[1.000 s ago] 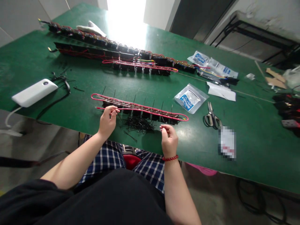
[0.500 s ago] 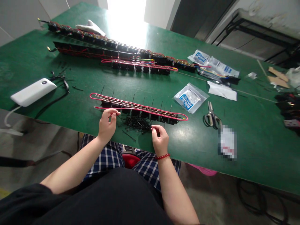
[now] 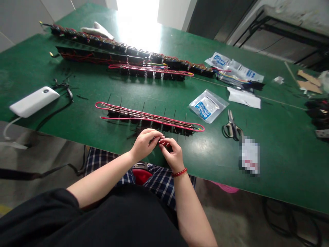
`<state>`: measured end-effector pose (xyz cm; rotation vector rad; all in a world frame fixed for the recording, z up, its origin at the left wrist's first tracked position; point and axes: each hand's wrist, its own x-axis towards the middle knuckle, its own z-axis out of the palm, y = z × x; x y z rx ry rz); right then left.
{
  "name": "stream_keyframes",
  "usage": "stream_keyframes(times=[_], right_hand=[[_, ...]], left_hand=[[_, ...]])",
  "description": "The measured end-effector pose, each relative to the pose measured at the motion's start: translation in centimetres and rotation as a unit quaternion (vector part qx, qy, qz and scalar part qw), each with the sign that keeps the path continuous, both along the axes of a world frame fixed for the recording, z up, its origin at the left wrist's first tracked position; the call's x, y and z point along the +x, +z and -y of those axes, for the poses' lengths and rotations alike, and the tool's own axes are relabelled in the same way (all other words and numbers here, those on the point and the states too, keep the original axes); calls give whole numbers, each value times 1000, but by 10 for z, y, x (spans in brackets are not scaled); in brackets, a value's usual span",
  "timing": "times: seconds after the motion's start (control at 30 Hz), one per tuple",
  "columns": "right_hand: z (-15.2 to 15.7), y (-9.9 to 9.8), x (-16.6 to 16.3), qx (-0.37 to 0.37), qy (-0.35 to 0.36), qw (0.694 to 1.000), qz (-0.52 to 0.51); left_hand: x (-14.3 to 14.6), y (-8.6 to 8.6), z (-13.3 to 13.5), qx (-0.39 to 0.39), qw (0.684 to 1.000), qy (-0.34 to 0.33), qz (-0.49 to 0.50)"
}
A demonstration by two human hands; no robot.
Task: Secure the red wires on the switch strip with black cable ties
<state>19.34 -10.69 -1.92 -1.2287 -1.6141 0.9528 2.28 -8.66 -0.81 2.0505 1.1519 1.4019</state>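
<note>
My left hand and my right hand meet at the fingertips over the near part of the table. Both are closed in a pinch, and a small dark piece that looks like a black cable tie shows between them. Beneath and behind the left fingers lies a pile of black cable ties, mostly covered by the hand. Just beyond is a black strip holder with a looped red cable along it. Several thin black ties stick up from it.
On the left lie a white power bank and a black strap. To the right are a clear plastic bag, scissors and a blurred packet. Long wired black strips and a white glove lie at the back.
My left hand has moved right and slightly down from the red cable's loose end to meet my right hand. It now covers much of the tie pile. The right hand has shifted slightly.
</note>
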Motion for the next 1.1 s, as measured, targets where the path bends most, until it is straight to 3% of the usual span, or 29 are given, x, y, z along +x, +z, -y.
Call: stream_keyframes(times=[0.27,0.47,0.63,0.8,1.1], right_hand=[[-1,-6,-2,-13,-31,999,-19],[-3,-9,1,-9,-73,993,-96],[-6,-14,7,-99,-128,966,-202],[-8,-18,8,-119,-141,951,-246],[-10,-15,10,-114,-144,946,-268]], left_hand=[[7,-9,1,-6,1000,-20,-14],[10,-7,1,-14,1000,-14,-25],[7,-10,8,20,992,20,-122],[8,-14,15,59,973,16,-224],[10,-17,8,68,975,10,-210]])
